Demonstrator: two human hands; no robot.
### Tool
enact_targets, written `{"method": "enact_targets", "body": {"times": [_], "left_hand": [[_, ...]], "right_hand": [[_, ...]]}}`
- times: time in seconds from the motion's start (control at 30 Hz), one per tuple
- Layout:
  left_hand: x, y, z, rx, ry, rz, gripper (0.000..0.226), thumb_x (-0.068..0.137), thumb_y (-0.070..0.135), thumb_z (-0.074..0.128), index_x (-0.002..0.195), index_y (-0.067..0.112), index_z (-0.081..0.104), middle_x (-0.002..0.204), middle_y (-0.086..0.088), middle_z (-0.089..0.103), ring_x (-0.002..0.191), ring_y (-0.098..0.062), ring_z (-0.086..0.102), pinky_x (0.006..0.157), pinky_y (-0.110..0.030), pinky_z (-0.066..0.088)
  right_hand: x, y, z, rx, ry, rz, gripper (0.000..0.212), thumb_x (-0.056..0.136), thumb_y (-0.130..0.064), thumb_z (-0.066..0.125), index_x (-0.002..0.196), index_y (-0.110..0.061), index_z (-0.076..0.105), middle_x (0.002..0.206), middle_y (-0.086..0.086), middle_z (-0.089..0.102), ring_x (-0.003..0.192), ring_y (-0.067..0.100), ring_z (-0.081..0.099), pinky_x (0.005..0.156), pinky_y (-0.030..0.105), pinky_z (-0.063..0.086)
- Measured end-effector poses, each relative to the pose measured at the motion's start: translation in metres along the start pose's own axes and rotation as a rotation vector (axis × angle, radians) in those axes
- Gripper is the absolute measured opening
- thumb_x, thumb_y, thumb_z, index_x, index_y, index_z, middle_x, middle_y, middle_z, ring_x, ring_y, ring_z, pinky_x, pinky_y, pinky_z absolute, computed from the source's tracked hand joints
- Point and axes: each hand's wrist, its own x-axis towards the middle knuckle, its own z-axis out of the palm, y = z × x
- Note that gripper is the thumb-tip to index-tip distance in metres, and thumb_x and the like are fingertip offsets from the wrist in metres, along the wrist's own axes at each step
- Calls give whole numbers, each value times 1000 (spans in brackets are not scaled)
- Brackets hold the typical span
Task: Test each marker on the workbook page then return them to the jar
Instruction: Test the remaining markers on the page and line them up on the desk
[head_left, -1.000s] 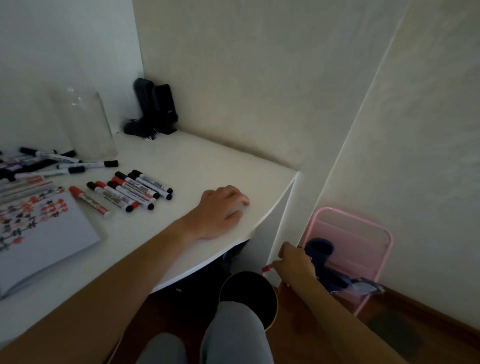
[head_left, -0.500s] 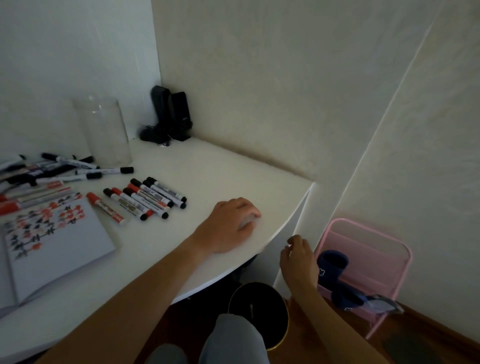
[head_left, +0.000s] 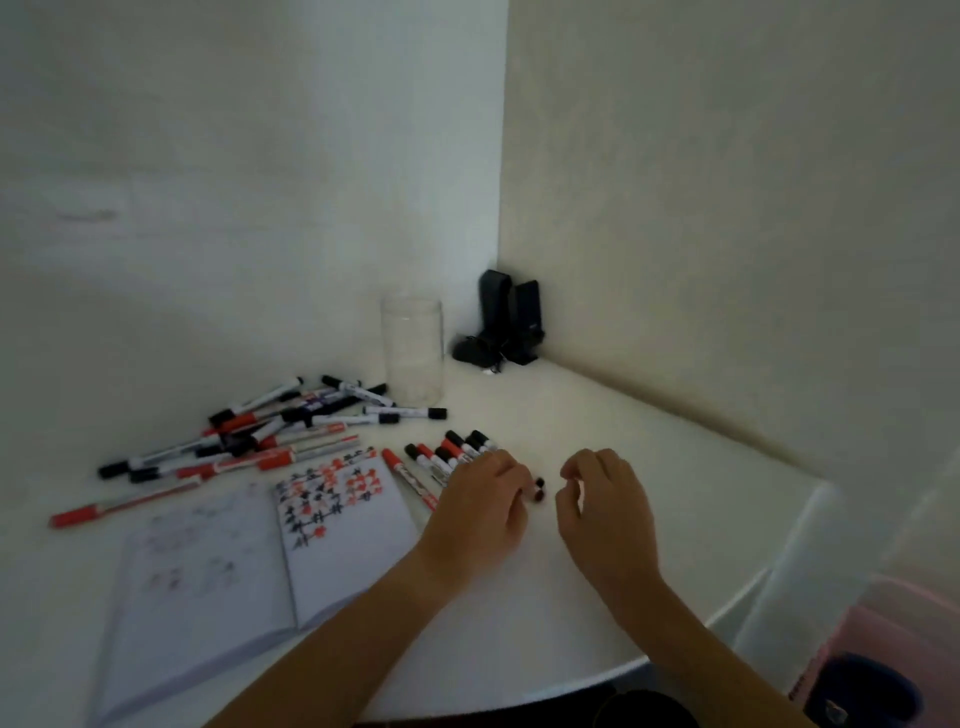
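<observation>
An open workbook (head_left: 218, 571) lies on the white table (head_left: 675, 499), its right page marked with red and black scribbles. A clear glass jar (head_left: 413, 358) stands behind it with nothing visible inside. A loose pile of markers (head_left: 291, 421) lies left of the jar. A short row of red and black markers (head_left: 457, 452) lies right of the workbook. My left hand (head_left: 483, 514) covers the near ends of that row with fingers curled over them; dark caps poke out past my fingertips. My right hand (head_left: 602, 499) hovers just to the right, fingers loosely curled and holding nothing.
Black speakers (head_left: 511, 327) stand in the wall corner behind the jar. The table's curved edge runs at the lower right, with a pink rack (head_left: 883, 639) on the floor beyond it. A red pen (head_left: 119, 506) lies at the far left.
My right hand has come up from beside the pink rack to the tabletop. My left hand has slid left onto the row of markers. The view has swung left towards the workbook.
</observation>
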Motion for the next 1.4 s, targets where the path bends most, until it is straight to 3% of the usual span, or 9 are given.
{"method": "enact_targets", "body": {"times": [0.3, 0.4, 0.57, 0.73, 0.87, 1.03, 1.17, 1.3, 1.4], "left_hand": [[-91, -137, -112, 330, 120, -491, 36, 67, -4, 61, 96, 16, 68, 97, -5, 64, 86, -27, 60, 68, -39, 51], [-118, -172, -137, 396, 167, -630, 40, 69, -9, 63, 102, 13, 70, 103, -8, 66, 92, -32, 62, 73, -42, 53], [-150, -211, -161, 545, 180, -866, 53, 66, -9, 64, 116, 5, 69, 121, -18, 65, 116, -38, 60, 91, -51, 51], [-154, -219, -161, 593, 134, -1001, 45, 66, 2, 68, 110, 11, 69, 104, -11, 67, 100, -33, 62, 90, -47, 40], [-150, -213, -161, 622, 191, -930, 47, 59, -7, 66, 99, 17, 67, 100, -7, 61, 97, -31, 57, 92, -46, 31], [-123, -195, -154, 463, 148, -503, 48, 74, 6, 73, 117, 28, 65, 115, 4, 58, 113, -18, 50, 92, -35, 29], [-98, -178, -131, 408, 10, -141, 37, 90, 15, 51, 123, 26, 60, 121, 4, 62, 115, -15, 52, 98, -29, 28], [-102, -174, -119, 301, 139, -265, 34, 94, 19, 42, 126, 24, 52, 118, 6, 59, 112, -12, 53, 103, -34, 34], [-111, -185, -120, 310, 205, -417, 35, 98, 27, 35, 127, 22, 54, 119, 3, 59, 113, -16, 54, 102, -43, 39]], "right_hand": [[22, -150, 136, 296, -373, -292, 21, 91, -24, 42, 97, -18, 61, 96, -1, 59, 89, 19, 54, 79, 32, 46], [23, -176, 162, 322, -462, -385, 15, 95, -19, 48, 100, -18, 62, 102, -2, 59, 95, 16, 53, 83, 25, 38], [20, -184, 184, 348, -459, -371, 9, 98, -16, 53, 92, -18, 60, 93, -4, 56, 85, 13, 49, 71, 23, 42], [18, -183, 186, 333, -455, -370, 8, 96, -14, 55, 91, -18, 60, 90, -6, 54, 81, 11, 47, 68, 22, 40], [18, -183, 186, 338, -458, -355, 7, 94, -14, 56, 93, -21, 58, 91, -8, 53, 81, 9, 46, 68, 21, 40], [19, -185, 183, 426, -427, -288, 41, 101, -29, 56, 141, -21, 50, 131, -10, 51, 102, 1, 53, 81, 5, 39], [18, -182, 189, 532, -381, -326, 35, 101, -31, 52, 135, -22, 57, 130, -5, 62, 113, 1, 55, 100, 24, 52], [20, -174, 188, 510, -293, -313, 24, 99, -19, 57, 121, -20, 67, 114, -4, 72, 101, 1, 61, 94, -2, 36], [24, -167, 187, 546, -298, -237, 20, 100, -17, 61, 118, -23, 70, 109, -9, 70, 95, 5, 62, 89, 15, 47]]}}
